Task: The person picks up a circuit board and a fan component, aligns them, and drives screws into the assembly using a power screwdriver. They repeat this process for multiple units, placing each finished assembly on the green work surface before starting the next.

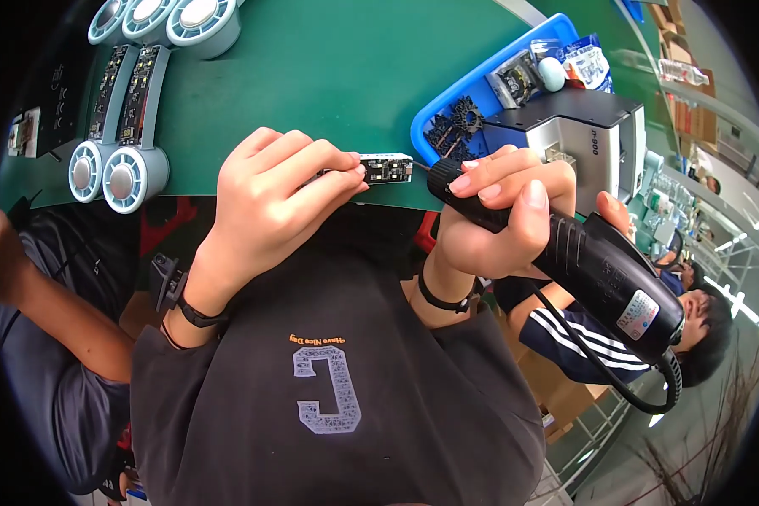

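Note:
My left hand (282,198) pinches one end of a narrow part with a black circuit board (388,170) in a pale casing, just over the table's near edge. In my right hand (514,198) is a black electric screwdriver (603,270), its fingers wrapped round the front of the body. The thin bit points left and reaches the right end of the circuit board part; whether it sits in a screw I cannot tell. A cable loops from the tool's rear end. My left fingers hide the other end of the board.
Pale blue assemblies (148,101) with round ends and circuit boards lie at the left of the green table (329,76). At the right, a blue bin (447,88) holds black parts and packets, beside a grey-black machine (565,126). People sit on both sides.

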